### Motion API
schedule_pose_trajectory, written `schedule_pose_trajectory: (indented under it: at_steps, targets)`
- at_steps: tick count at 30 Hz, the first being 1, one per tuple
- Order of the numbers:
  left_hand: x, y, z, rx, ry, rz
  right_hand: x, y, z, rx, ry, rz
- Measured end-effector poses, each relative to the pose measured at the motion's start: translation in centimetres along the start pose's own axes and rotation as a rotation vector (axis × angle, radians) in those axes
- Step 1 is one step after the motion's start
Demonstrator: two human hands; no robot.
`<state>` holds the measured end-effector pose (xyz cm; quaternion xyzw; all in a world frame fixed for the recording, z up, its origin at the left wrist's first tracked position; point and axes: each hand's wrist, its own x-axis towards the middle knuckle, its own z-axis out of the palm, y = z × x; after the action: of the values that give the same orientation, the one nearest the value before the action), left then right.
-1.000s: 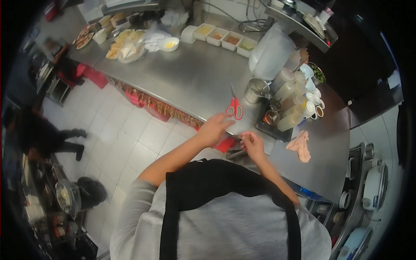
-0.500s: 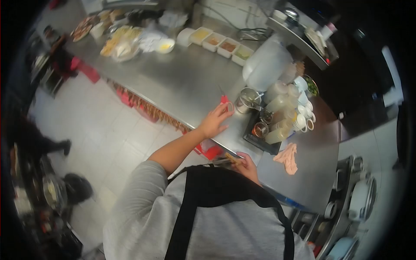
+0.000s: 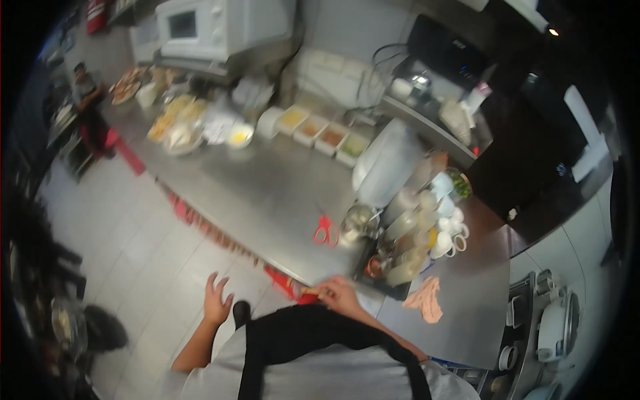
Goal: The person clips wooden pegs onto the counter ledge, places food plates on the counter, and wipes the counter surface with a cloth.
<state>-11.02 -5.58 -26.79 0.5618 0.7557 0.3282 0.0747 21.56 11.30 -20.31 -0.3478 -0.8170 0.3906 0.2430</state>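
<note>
Over the floor at the left, my left hand is open, its fingers apart and nothing in it. My right hand is closed at the counter's front edge, in front of the black apron. A small, narrow tan piece sticks out of its fingers; blur hides what kind it is. Red-handled scissors lie on the steel counter, apart from both hands. Beside them stands a metal pot with utensils in it.
Squeeze bottles and white cups crowd the right side, near a crumpled pink cloth. Food tubs line the back. A microwave sits behind. Another person stands far left.
My left hand has moved from the scissors back to the left, over the floor. The scissors stay on the counter. The right hand still holds the tan piece, and the view has tilted up.
</note>
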Motion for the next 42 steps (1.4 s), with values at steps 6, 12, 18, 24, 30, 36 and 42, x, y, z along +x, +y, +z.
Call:
schedule_pose_trajectory:
  at_steps: [6, 12, 18, 24, 30, 36, 42]
  targets:
    - [9.4, -10.8, -0.8, 0.046, -0.395, 0.0, 5.9, -1.8, 4.9, -0.038, 0.094, 0.083]
    - [18.8, -16.1, -2.0, 0.317, -0.565, 0.127, 12.3, -6.8, 6.9, -0.201, 0.403, -0.053]
    - [23.4, -20.7, -0.6, 0.491, -0.553, 0.364, 16.1, -10.5, 8.2, -0.196, 0.833, -0.055]
    - [25.4, -24.3, 0.8, 0.502, -0.495, 0.389, 16.4, -2.4, 11.7, -0.583, 0.554, 0.164]
    - [26.4, -22.9, -1.4, 0.471, -0.666, 0.332, 18.1, -3.9, 9.9, -0.417, 0.385, 0.359]
    - [26.7, -18.2, 0.0, 0.505, -0.925, 0.335, 18.6, -5.1, 10.4, -0.469, 0.395, 0.402]
    - [26.1, -20.4, 7.9, 0.442, -0.972, 0.392, 18.6, -5.7, 11.0, -0.453, 0.375, 0.373]
